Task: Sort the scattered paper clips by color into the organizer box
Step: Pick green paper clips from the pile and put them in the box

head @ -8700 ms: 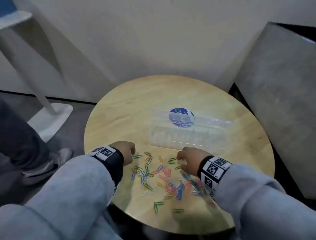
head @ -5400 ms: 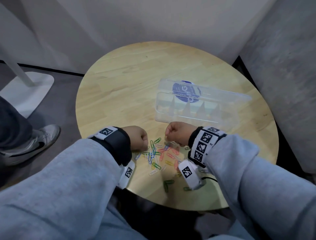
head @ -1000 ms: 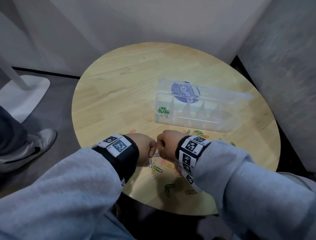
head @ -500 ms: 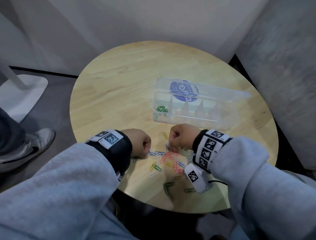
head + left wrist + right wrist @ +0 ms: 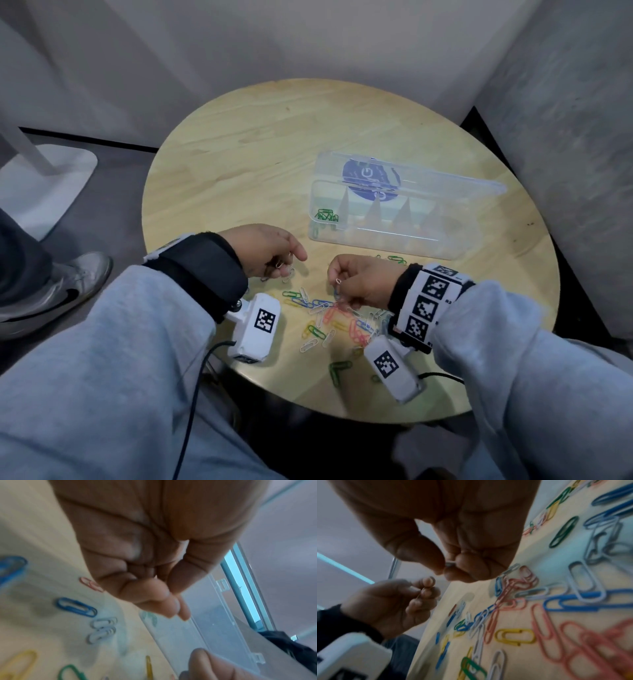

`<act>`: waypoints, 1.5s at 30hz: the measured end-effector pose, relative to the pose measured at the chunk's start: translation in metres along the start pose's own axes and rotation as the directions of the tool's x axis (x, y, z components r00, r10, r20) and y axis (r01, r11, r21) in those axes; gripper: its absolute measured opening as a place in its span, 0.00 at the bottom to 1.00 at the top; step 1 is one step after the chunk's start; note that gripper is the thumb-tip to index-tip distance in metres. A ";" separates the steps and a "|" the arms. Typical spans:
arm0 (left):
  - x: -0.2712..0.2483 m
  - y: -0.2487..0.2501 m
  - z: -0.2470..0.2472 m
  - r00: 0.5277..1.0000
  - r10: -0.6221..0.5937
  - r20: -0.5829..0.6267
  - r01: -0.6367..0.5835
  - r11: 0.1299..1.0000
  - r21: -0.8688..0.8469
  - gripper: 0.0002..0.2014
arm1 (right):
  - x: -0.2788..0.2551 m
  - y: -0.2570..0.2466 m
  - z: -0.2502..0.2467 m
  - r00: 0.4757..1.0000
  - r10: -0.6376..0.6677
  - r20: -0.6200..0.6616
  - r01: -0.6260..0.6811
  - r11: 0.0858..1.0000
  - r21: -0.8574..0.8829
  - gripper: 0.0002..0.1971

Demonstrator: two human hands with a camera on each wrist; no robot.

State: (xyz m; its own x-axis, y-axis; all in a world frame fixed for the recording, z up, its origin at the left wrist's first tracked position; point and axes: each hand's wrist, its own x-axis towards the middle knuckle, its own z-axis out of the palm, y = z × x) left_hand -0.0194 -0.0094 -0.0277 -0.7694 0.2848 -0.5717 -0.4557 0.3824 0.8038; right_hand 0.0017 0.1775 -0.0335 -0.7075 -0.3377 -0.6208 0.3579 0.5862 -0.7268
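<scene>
Down near the front edge of the round wooden table (image 5: pixel 239 164), just a messy pile of paper clips (image 5: pixel 337 317): blue, pinkish red, yellow, green and white, all overlapping. Couple of green strays (image 5: pixel 339 370) lying closer to the edge, apart from the heap. Few more loose ones (image 5: pixel 394 259) just beside the front wall of the box.

Further back and to the right, clear organizer box (image 5: pixel 404 240) with the lid flipped open behind it and a round blue sticker showing through. Small bunch of green clips (image 5: pixel 327 216) sitting in the leftmost compartment. Can't really tell what's in the other compartments through the plastic.

Left hand (image 5: pixel 265 251) hovering over the table just left of the pile, fingers curled in, thumb and fingertips pinching a pale clip (image 5: pixel 289 274). Same pinch visible from the right wrist camera. From the left wrist camera, only bunched-up fingers (image 5: pixel 154 599), no clear look at the clip.

Right hand (image 5: pixel 361 286) right above the pile, fingers curled too, thumb and forefinger clamped on a small whitish clip (image 5: pixel 450 564). Maybe a blue clip (image 5: pixel 336 293) hanging under it, hard to say.

Hands near each other, not touching. White camera blocks with black-and-white markers strapped under both wrists.
</scene>
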 end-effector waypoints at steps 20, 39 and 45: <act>0.005 -0.005 0.033 0.998 0.003 0.066 -0.055 0.581 0.812 0.10 | -0.001 -0.005 0.023 0.995 -0.081 0.051 0.086 0.538 -0.839 0.05; -0.007 0.011 -0.014 0.995 0.069 -0.076 -0.078 0.989 -0.126 0.10 | -0.005 0.003 -0.009 0.986 -0.052 -0.160 -0.010 0.932 -0.363 0.09; -0.011 0.013 -0.021 0.999 0.000 -0.053 -0.028 0.846 -0.532 0.12 | -0.008 0.010 -0.021 0.996 0.013 -0.091 0.005 0.981 0.193 0.11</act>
State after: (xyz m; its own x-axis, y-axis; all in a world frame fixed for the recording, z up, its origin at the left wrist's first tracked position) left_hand -0.0262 -0.0257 -0.0081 -0.7921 0.2380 -0.5621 -0.6020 -0.1517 0.7840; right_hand -0.0017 0.2013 -0.0300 -0.7556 -0.2615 -0.6005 0.4650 0.4315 -0.7730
